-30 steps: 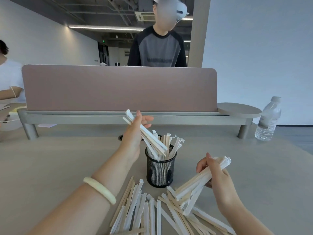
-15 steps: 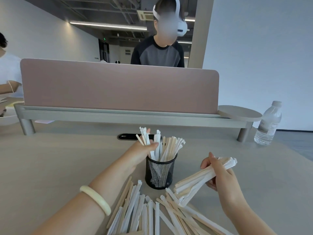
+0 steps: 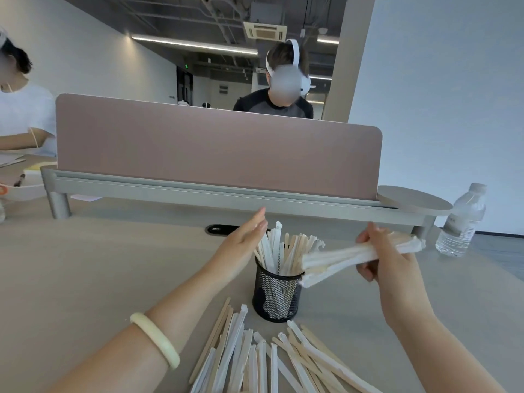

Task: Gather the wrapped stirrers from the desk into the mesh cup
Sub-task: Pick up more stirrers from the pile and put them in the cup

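A black mesh cup (image 3: pixel 276 296) stands on the desk in front of me, with several wrapped stirrers (image 3: pixel 279 248) upright in it. My left hand (image 3: pixel 246 239) hovers just left of the cup's top, fingers straight and apart, holding nothing. My right hand (image 3: pixel 382 256) is shut on a bundle of wrapped stirrers (image 3: pixel 337 260), held nearly level to the right of the cup, its loose ends over the cup's rim. Several more wrapped stirrers (image 3: pixel 263 355) lie fanned on the desk near me.
A pink divider screen (image 3: pixel 215 148) on a grey rail runs across the back of the desk (image 3: pixel 85 273). A water bottle (image 3: pixel 460 222) stands at the far right beside a round shelf (image 3: pixel 414 204). One person stands behind the screen; another sits at the far left.
My left hand has let its stirrers drop into the cup and opened beside it. My right hand has lifted its bundle and swung it toward the cup.
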`<state>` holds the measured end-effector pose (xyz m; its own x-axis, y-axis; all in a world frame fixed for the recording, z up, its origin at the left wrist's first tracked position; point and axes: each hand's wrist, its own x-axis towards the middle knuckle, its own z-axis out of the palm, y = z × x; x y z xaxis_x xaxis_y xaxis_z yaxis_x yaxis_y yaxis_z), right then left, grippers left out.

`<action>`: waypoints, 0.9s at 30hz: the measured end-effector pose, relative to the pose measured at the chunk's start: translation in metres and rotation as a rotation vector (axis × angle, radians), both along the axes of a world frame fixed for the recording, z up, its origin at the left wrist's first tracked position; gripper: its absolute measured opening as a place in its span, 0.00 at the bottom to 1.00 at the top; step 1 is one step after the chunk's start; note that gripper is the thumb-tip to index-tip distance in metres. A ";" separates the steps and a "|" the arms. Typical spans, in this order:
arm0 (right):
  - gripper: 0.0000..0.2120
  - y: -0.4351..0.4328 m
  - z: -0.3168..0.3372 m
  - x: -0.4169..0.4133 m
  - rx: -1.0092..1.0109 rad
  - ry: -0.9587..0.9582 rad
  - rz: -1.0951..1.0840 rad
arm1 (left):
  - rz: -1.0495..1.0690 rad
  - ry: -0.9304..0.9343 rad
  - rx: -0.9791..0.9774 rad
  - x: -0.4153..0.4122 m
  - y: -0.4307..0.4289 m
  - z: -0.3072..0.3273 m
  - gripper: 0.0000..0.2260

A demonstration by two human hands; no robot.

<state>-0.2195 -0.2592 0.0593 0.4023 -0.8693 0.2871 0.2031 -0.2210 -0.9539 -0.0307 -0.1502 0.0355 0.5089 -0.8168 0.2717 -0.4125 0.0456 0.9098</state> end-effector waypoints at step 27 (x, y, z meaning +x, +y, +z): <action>0.34 -0.022 -0.026 0.077 -0.319 0.539 0.043 | -0.085 0.051 0.186 0.010 -0.004 -0.069 0.37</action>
<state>-0.1426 -0.2813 0.0337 0.5955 -0.7542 0.2767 -0.2731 -0.5139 -0.8132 -0.0206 -0.1537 -0.0339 0.4450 -0.8913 0.0873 -0.3671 -0.0926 0.9255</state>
